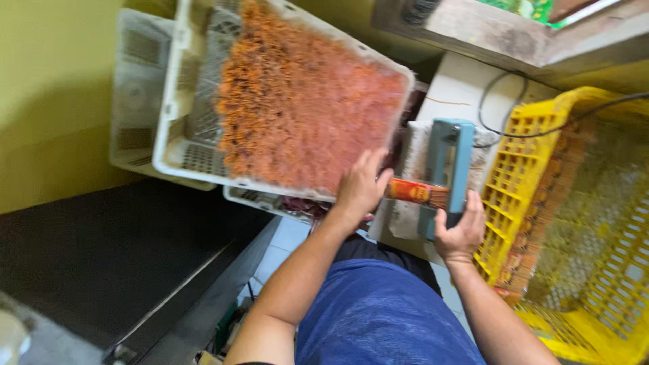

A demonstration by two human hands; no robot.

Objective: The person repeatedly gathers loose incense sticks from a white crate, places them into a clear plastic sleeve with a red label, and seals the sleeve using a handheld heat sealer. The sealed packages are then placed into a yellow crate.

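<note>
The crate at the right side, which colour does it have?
The crate is yellow; the head view shows it, beside the right hand.

Yellow crate (520, 145) right (black cable (503, 84) above), dark counter (101, 263) left.

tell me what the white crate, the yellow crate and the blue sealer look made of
White crate: moulded plastic, matt, by its lattice walls. Yellow crate: the same kind of plastic, slightly glossy, grid-walled. Blue sealer: likely painted metal or hard plastic; its smooth flat arm leaves that open.
</note>
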